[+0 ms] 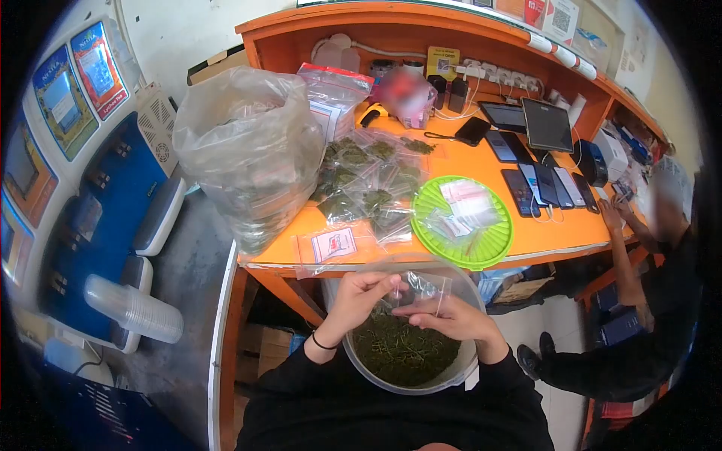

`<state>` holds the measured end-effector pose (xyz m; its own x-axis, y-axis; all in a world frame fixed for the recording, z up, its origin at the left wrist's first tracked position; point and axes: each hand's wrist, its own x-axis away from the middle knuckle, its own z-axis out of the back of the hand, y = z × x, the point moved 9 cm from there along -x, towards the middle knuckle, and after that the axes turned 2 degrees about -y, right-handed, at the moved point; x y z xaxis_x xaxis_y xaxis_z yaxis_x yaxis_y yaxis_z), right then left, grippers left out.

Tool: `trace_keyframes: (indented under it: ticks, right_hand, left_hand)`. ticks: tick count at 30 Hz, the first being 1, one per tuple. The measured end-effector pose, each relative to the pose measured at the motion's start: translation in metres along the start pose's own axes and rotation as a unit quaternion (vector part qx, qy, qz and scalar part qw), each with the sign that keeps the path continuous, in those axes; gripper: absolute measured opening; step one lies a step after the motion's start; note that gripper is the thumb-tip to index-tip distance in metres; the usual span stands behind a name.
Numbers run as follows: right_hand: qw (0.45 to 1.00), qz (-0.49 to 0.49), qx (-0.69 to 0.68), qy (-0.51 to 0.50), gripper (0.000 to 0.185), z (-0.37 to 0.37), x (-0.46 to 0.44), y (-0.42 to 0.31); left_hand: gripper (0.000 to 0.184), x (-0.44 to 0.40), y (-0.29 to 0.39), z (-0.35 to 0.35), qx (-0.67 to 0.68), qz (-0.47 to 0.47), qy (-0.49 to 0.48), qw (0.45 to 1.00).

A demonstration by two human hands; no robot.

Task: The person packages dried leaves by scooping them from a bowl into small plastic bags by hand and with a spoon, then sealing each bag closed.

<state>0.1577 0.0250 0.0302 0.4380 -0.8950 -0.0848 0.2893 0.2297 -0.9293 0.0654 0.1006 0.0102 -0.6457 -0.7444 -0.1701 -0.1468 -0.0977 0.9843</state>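
Note:
Over a clear tub [472, 361] of dark green dried leaves [406, 352], both hands hold a small clear plastic bag [429, 286]. My left hand [359, 301] pinches the bag's left side between thumb and fingers. On its right side, the fingers of my right hand [451, 316] are closed on the same bag. Filled bags of green leaves [361, 177] lie heaped on the orange counter [301, 244] beyond the tub. A round green tray [429, 240] holds small clear bags with white and pink labels [470, 201].
A large plastic sack [248, 158] stands at the counter's left. Several phones [519, 192] and a tablet [547, 124] lie or stand at the right. Another person [647, 301] is at the far right, hands at the counter. Stacked clear cups [135, 308] lie at the left.

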Motion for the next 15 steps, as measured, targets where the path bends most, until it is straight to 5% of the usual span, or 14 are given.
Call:
trace_keyframes:
  ticks: [5, 8, 12, 14, 15]
  right_hand:
    - [0.977, 0.009, 0.045, 0.206, 0.011, 0.043, 0.016, 0.000]
    - [0.962, 0.004, 0.081, 0.261, 0.012, 0.050, 0.021, -0.005]
    - [0.935, 0.047, 0.274, 0.220, 0.019, 0.035, 0.014, -0.035]
    - [0.944, 0.083, 0.286, 0.140, 0.030, 0.013, 0.004, -0.043]
    - [0.935, 0.078, 0.303, 0.165, 0.048, 0.014, 0.005, -0.053]
  left_hand:
    - [0.026, 0.001, -0.003, 0.019, 0.045, 0.004, 0.063, 0.997]
    - [0.049, 0.005, 0.011, 0.020, -0.103, -0.104, 0.126, 0.981]
    - [0.077, 0.017, 0.067, -0.024, -0.429, -0.194, 0.058, 0.880]
    - [0.078, 0.015, 0.048, -0.037, -0.442, -0.139, -0.019, 0.886]
    - [0.067, 0.015, 0.049, -0.034, -0.425, -0.174, 0.017, 0.888]
